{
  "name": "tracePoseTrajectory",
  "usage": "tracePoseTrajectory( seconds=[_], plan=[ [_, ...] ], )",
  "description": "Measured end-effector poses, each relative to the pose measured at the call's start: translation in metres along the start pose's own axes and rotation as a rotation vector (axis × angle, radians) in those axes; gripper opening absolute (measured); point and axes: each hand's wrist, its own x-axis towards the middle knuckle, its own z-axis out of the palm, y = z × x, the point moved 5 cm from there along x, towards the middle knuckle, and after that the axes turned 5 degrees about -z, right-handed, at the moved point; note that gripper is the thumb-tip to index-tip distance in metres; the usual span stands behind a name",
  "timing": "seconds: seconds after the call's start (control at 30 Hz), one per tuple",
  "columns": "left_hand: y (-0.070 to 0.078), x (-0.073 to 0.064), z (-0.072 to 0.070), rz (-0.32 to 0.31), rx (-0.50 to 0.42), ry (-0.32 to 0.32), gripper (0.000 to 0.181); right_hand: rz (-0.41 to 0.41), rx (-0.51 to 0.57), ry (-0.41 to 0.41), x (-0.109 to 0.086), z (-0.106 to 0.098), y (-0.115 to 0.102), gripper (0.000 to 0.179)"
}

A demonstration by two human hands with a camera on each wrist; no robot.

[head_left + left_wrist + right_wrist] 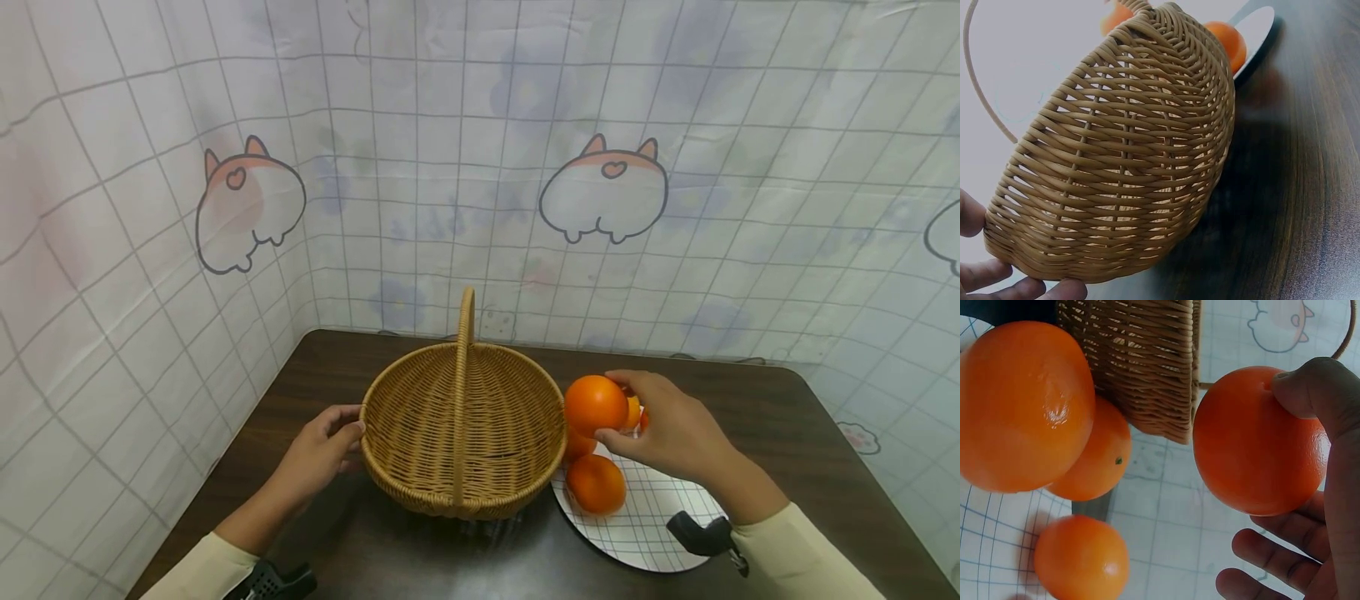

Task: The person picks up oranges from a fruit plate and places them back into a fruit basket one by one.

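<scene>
My right hand [671,425] pinches an orange [595,405] between thumb and fingers, raised over the plate next to the basket's right rim. In the right wrist view the thumb presses the top of this orange [1254,444]. A wicker basket [420,487] with a tall arched handle stands in the middle of the table, with nothing visible inside. At its left rim my left hand [321,446] grips the edge, thumb and fingers on the wicker. Several oranges lie on the white grid-patterned plate [652,521], including a front orange [596,485]; my right hand partly hides others.
Under everything is a dark wood-grain table [757,408]. A white gridded cloth [465,167] with cartoon corgi prints hangs behind and at both sides. A black strap-mounted device [701,535] sits at the right wrist, above the plate's near edge.
</scene>
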Motion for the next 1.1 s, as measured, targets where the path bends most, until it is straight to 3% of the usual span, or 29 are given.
tracePoseTrajectory(
  seconds=[0.3, 1.1],
  plan=[
    [0.001, -0.002, 0.000, -0.010, 0.055, 0.013, 0.051, -0.036, -0.014, 0.012, 0.007, 0.005, -0.005, 0.077],
    [-0.003, 0.001, 0.000, 0.001, 0.024, 0.007, 0.051, -0.047, 0.009, -0.008, 0.020, 0.015, -0.023, 0.077]
  ],
)
